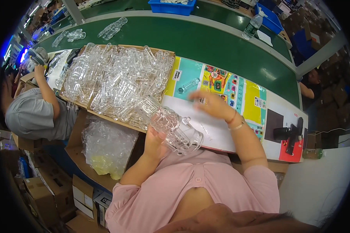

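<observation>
Pink shirt (pixel 192 180) nearest, the left hand (pixel 154 141) holds clear plastic pieces (pixel 179 134) close, perhaps for steadiness; whether the blurred right hand (pixel 214 105) grips anything cannot be told.

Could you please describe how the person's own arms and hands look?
Both the left hand and right hand appear ungloved. Short pink sleeves leave the forearms uncovered. The right wrist wears a thin reddish band and a pale bracelet.

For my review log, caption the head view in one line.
Left hand holds clear pieces beside a cardboard box heaped with clear items; right hand, blurred, over a printed sheet.
</observation>
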A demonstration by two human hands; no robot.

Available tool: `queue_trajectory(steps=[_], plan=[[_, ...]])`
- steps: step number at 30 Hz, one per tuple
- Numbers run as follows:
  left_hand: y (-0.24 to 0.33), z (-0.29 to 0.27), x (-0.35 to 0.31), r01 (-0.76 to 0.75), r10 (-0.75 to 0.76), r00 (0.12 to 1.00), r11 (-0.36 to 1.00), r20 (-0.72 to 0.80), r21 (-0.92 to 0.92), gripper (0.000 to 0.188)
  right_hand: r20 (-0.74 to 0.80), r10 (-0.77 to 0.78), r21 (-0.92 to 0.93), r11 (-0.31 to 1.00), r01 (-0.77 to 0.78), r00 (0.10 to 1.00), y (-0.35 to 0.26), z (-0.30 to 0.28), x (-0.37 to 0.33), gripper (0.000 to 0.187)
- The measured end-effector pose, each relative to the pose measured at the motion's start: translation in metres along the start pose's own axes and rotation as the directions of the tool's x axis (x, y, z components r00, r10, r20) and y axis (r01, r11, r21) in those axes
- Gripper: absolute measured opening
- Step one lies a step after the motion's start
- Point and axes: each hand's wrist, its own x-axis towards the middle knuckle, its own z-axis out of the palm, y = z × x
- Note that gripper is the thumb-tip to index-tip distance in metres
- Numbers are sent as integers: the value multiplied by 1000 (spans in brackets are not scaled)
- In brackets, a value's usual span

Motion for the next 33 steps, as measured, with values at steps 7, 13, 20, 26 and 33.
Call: queue_trajectory(steps=[7,13,20,26,33], plan=[[1,2,-10,-128,128,992,977,13,168,80,-290,-214,-535,844,27,933,60,-7,33,38],[25,11,-11,-189,163,982,843,96,504,78,-212,-66,-222,975,18,975,-4,-21,-10,25],[32,40,-7,-211,68,962,796,263,567,77,-124,-10,300,953,47,992,-51,-14,-69,32],[25,53,-11,-169,13,958,831,285,529,75,-114,-193,99,974,205,974,-61,-14,-85,39],[23,61,-14,-95,-41,971,838,236,537,75,-84,-200,62,977,205,976,-65,-12,-92,40]])
